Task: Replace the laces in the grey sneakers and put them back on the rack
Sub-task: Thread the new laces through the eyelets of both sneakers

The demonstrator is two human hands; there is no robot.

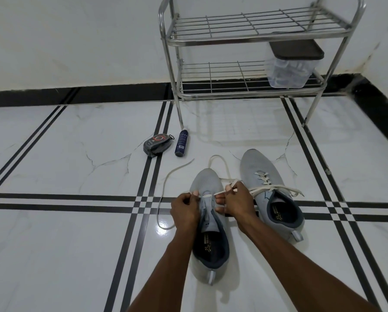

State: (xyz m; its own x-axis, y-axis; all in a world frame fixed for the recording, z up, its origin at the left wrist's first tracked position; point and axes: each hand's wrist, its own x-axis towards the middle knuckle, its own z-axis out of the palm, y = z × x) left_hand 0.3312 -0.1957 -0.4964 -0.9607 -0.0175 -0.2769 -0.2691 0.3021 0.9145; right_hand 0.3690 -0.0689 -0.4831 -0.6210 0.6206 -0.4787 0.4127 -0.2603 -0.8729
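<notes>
Two grey sneakers stand side by side on the tiled floor. The right sneaker [271, 190] is fully laced with a white lace tied in a bow. The left sneaker [207, 224] has a white lace [163, 192] through its lowest eyelets only. My left hand [185, 211] pinches the lace's left part at the shoe's left side; that end trails in a loop over the floor. My right hand [238, 202] grips the right part, which loops past the toe. The steel shoe rack [244, 39] stands behind against the wall.
A clear plastic box with a dark lid [292, 64] sits on the rack's lower shelf at the right. A dark spray can [181, 143] lies on the floor near the rack's left leg, beside a black shoe-polish sponge case [158, 145].
</notes>
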